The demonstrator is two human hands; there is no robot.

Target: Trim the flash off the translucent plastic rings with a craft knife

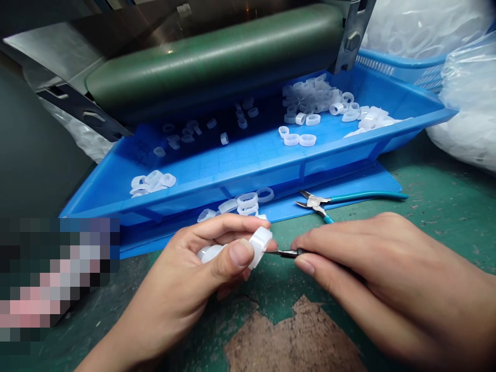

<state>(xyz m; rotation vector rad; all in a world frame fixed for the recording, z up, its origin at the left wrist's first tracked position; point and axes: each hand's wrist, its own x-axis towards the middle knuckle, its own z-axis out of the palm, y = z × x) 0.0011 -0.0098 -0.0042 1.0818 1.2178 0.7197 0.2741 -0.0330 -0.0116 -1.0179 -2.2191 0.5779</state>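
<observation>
Between thumb and fingers, my left hand [209,263] pinches a translucent white plastic ring [260,243]; more whitish rings [211,253] sit partly hidden in its palm. My right hand [380,268] is closed around the dark handle of a slim knife-like tool [289,253]. The thin tip of that tool meets the edge of the pinched ring; whether it cuts into it I cannot tell. Just beyond both hands, several similar rings [247,200] lie by the front wall of a blue tray [263,173]. Side cutters [313,201] with teal handles rest above my right hand, jaws apart.
Many loose rings [310,98] lie in the tray, mostly at its back right. A green conveyor roller [217,57] overhangs the tray. Clear plastic bags [468,98] and a blue basket [403,64] stand at right. The green tabletop [437,170] has a worn brown patch [294,336].
</observation>
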